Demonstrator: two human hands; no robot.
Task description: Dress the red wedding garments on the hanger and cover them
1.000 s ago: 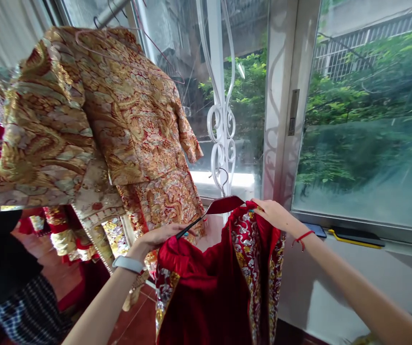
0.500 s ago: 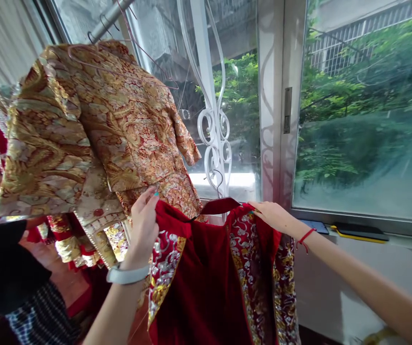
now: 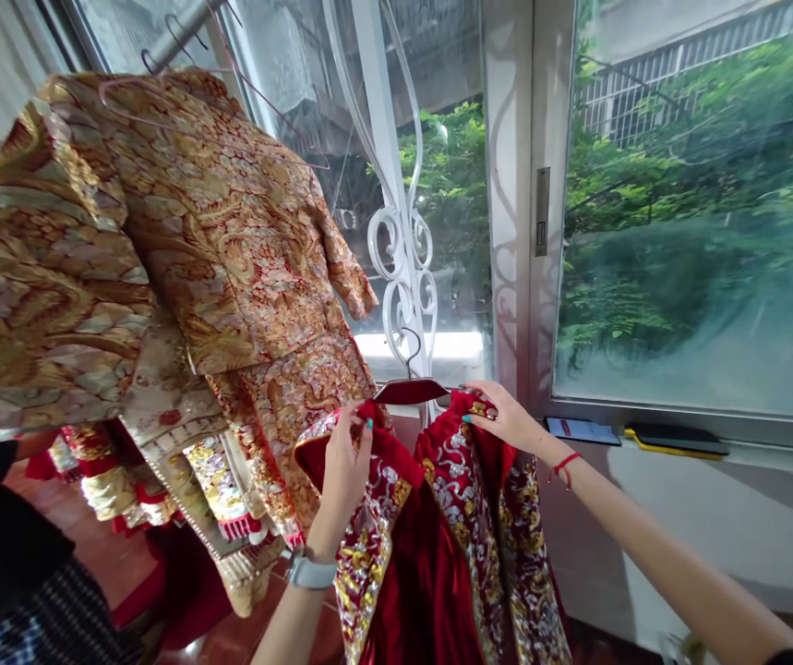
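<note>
A red jacket (image 3: 430,545) with silver and gold embroidery hangs in front of me, its front parted over a red lining. Inside its shoulders sits a dark red clothes hanger (image 3: 410,392), with a metal hook pointing up. My left hand (image 3: 349,462), a pale watch on its wrist, pinches the jacket's left shoulder near the collar. On the other shoulder, my right hand (image 3: 499,416) grips the cloth beside the collar, fingertips on top; a red string is tied round that wrist. The jacket's lower part runs out of view.
Gold brocade jackets (image 3: 244,240) hang at left from a metal rail (image 3: 178,37). A white scrolled iron post (image 3: 396,203) stands before the window. A phone (image 3: 582,430) and a black-and-yellow object (image 3: 677,441) lie on the sill. A person in dark clothes (image 3: 1,545) is at lower left.
My left hand has moved right, drawing the jacket's left shoulder inward over the hanger. That shoulder's embroidered outside now shows more. My view has shifted slightly right.
</note>
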